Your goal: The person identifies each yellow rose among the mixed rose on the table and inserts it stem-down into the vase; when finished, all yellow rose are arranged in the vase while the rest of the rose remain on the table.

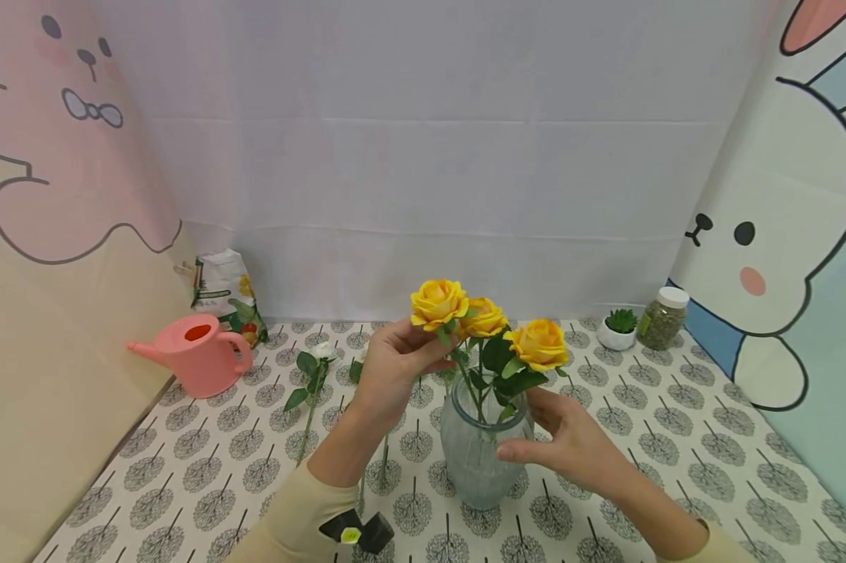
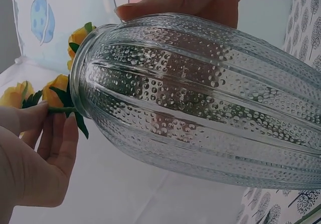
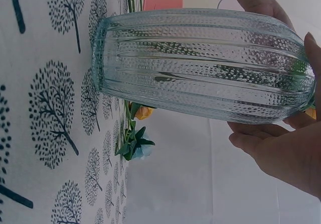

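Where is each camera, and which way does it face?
Head: worn there, facing forward and down at the vase; left hand and right hand show.
Left wrist: worn there, facing the vase; both hands show.
Right wrist: worn there, facing the vase; right hand and left arm partly show.
Both wrist views show the vase sideways.

A cream-sleeved arm [image 1: 299, 512] extends from near left, its left grip [image 1: 395, 356], a bare hand, pinching, while the right grip [image 1: 564, 438], another bare hand, curves nearer and rightward, thumb [image 1: 525, 451] spread.

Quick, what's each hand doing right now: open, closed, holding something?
Left hand: closed, pinching a yellow rose stem.
Right hand: closed around the vase, near its top.
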{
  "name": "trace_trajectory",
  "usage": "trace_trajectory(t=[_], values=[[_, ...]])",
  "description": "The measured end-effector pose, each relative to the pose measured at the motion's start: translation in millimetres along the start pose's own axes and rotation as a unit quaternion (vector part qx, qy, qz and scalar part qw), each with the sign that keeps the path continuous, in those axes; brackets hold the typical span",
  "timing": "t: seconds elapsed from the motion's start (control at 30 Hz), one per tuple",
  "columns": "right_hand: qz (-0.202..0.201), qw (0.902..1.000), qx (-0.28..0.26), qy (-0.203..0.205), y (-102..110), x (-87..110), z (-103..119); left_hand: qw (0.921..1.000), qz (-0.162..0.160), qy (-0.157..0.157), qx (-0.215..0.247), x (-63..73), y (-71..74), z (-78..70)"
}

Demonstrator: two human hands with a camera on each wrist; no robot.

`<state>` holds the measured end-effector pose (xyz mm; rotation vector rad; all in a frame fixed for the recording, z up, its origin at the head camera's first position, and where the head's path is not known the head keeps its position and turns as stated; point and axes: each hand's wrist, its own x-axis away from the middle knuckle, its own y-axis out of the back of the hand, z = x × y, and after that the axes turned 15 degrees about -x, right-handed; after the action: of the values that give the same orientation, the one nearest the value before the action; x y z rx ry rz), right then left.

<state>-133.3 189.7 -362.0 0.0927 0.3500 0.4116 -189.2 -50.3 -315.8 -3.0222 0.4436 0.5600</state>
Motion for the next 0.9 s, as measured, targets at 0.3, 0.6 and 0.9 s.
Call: trace_trajectory(t=[0.3, 0.6, 0.9], values=[[-0.006, 0.9995, -0.001, -0.030, 0.1, -0.6, 0.6, 0.9973, 0.065, 0.000, -0.035, -1.9, 5.0, 9.0], [-0.009, 0.9991, -0.002, -0.042, 0.4, 0.1, 1.0, 0.9905, 0.120, 0.007, -0.067, -7.9, 10.3, 19.9], [-0.013, 0.9989, -0.011, -0.044, -0.8, 2.0, 2.9, 0.9834, 0.166, 0.012, -0.073, -11.2, 15.7, 23.7]])
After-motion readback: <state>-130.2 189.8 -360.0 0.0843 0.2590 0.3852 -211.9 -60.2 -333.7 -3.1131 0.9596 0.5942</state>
